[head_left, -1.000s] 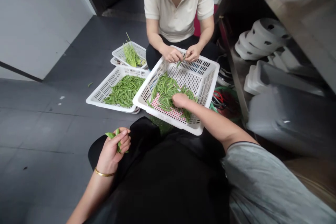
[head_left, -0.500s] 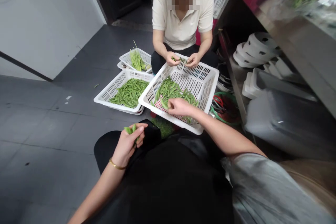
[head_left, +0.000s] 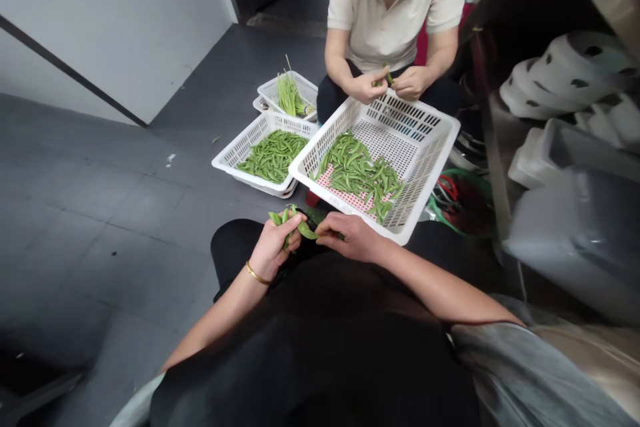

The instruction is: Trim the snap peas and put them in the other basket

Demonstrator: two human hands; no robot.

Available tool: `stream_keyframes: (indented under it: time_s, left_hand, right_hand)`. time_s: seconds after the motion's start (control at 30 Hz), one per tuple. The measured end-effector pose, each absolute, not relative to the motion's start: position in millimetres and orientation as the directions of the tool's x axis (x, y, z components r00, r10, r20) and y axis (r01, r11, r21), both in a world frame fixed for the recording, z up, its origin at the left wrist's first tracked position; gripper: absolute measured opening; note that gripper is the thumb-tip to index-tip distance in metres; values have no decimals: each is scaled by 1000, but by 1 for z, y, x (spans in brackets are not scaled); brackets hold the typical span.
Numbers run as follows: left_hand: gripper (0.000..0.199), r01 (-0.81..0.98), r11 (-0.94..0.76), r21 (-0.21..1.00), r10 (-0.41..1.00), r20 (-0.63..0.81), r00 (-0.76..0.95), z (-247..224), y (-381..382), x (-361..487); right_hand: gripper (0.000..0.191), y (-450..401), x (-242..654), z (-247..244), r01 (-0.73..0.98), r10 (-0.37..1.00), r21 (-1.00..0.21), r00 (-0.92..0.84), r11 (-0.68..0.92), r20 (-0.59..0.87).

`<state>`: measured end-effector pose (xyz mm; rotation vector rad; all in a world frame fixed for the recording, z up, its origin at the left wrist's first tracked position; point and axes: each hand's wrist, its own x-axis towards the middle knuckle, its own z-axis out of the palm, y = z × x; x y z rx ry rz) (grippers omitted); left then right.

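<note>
Admittedly, the slim green pods (head_left: 275, 219) bunched in the left hand (head_left: 278, 242) could not be counted, because the curled fingers covered their middles. The fingertips of the right hand (head_left: 349, 235) hid one end of a flat, glossy green pod (head_left: 306, 231), and a darker bit under that hand was too small to identify. The frame cut off the head of a co-worker in a cream short-sleeved shirt (head_left: 383, 30), and the grey plastic bin (head_left: 565, 233) at the right was blurred.

The left forearm, with a thin gold bangle (head_left: 257, 273) at its wrist, slanted up from the lower left; the thumb lay uppermost and the fingers were folded firmly around the bunch. The right forearm reached in from the lower right, back of the hand upward, its thumb and fingers pinching the tip of the single pod. The hands stood close together above the lap, over a black apron (head_left: 310, 347).

That single pod spanned the small gap between them, its other end at the left fingers. Just beyond the right hand stood a large white perforated plastic basket (head_left: 397, 140) with a loose heap of green pods (head_left: 363, 167) spread across its bottom; whether the hand touched its rim could not be told. Beside it, farther from the hands, a smaller white slotted basket (head_left: 240, 150) held another pile of pods (head_left: 275, 155).
</note>
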<state>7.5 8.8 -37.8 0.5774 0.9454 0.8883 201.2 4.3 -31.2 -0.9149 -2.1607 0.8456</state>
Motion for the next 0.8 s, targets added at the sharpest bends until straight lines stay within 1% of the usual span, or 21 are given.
stream_keyframes:
  time_s: [0.07, 0.1, 0.13, 0.17, 0.2, 0.23, 0.27, 0.3, 0.33, 0.4, 0.47, 0.53, 0.6, 0.63, 0.67, 0.7, 0.73, 0.77, 0.8]
  left_hand:
    - [27, -417, 510, 752, 860, -430, 276, -38, 9, 8]
    - [27, -423, 507, 751, 862, -428, 274, -39, 9, 8]
    - [26, -424, 510, 748, 859, -426, 283, -39, 8, 8]
    - [26, -421, 518, 745, 854, -423, 303, -40, 8, 9]
    - [26, -413, 529, 741, 845, -418, 333, -40, 7, 9]
    - [26, -401, 543, 738, 832, -410, 373, -41, 7, 9]
    - [26, -385, 555, 737, 818, -399, 415, -41, 6, 8]
    - [26, -369, 565, 738, 803, -388, 452, -41, 5, 8]
    - [26, -354, 572, 740, 790, -380, 481, -41, 4, 7]
    - [25, -324, 589, 740, 762, -376, 527, -39, 3, 5]
    - [25, -278, 616, 737, 720, -385, 577, -36, 2, 1]
    - [27, -241, 635, 734, 686, -393, 612, -33, 3, -4]
    - [29, -232, 634, 738, 688, -401, 605, -32, 4, -6]
    - [29, -235, 629, 741, 698, -405, 591, -32, 5, -7]
    - [29, -233, 626, 744, 705, -412, 578, -32, 5, -8]
    - [29, -227, 623, 749, 709, -418, 568, -33, 6, -7]
    - [28, -217, 621, 753, 710, -423, 563, -34, 6, -7]
    - [27, -206, 618, 758, 710, -427, 560, -34, 7, -7]
    - [27, -191, 617, 764, 707, -432, 559, -35, 7, -7]
  right_hand:
    - [13, 2, 200, -29, 346, 798, -780, -520, 522, 304]
    - [14, 1, 199, -27, 331, 824, -819, -498, 469, 270]
    - [15, 1, 198, -26, 299, 852, -875, -480, 381, 207]
    - [16, 0, 197, -24, 251, 872, -932, -475, 261, 117]
    - [18, -1, 196, -23, 191, 875, -974, -483, 122, 15]
    - [21, -3, 195, -21, 130, 859, -991, -505, -16, -80]
    - [24, -4, 193, -20, 79, 832, -988, -533, -133, -154]
    - [26, -5, 191, -19, 43, 804, -976, -560, -215, -201]
    - [27, -5, 189, -18, 23, 783, -964, -579, -264, -228]
    - [29, -3, 189, -18, -2, 777, -955, -581, -298, -242]
    - [29, 5, 196, -18, -41, 841, -961, -494, -273, -218]
    - [27, 17, 211, -17, -73, 934, -978, -318, -195, -162]
    - [26, 28, 227, -15, -22, 983, -995, -160, -93, -88]
    - [25, 31, 233, -13, 54, 992, -998, -122, -35, -41]
    - [24, 31, 236, -11, 164, 993, -986, -121, 34, 14]
    - [25, 30, 236, -8, 296, 983, -947, -166, 122, 75]
    - [27, 28, 233, -5, 426, 958, -874, -252, 234, 134]
    - [31, 24, 227, -3, 531, 915, -768, -364, 358, 174]
    - [32, 20, 219, -2, 597, 856, -645, -483, 477, 186]
